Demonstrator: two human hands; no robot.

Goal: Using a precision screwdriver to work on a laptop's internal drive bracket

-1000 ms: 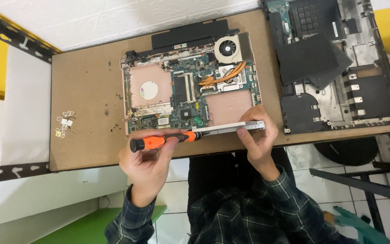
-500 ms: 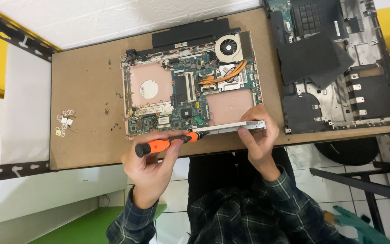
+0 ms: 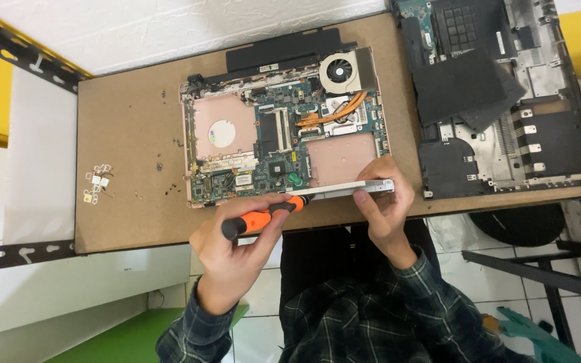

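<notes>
The left hand [image 3: 237,252] is curled around the orange-and-black screwdriver [image 3: 263,216], which lies nearly level with its tip at the near edge of the opened laptop [image 3: 284,128] on the counter [image 3: 129,134]. The right hand [image 3: 388,208], wrist bent, pinches a slim silver metal bracket [image 3: 347,190] against that same edge.

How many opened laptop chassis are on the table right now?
2: the pink laptop base mid-table, in front of both hands, and a dark stripped chassis at the table's right end, partly cut off by the frame edge.
</notes>
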